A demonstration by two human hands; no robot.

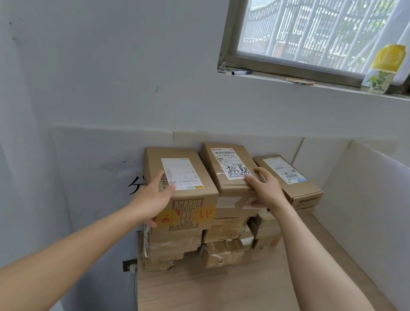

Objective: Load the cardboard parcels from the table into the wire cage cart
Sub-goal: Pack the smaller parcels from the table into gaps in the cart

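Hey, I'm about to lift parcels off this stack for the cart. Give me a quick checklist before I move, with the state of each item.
1. Grip of left hand on left box: ok, it holds the near left corner.
2. Grip of right hand on middle box: ok, thumb on top, fingers over the right edge.
3. Nothing lying on either box: ok.
4. Steadiness of lower parcels once the top ones go: cannot tell; they look uneven and crumpled.
5. Free space on table in front: ok.
6. Path to the cart: cannot tell; it is not in view.
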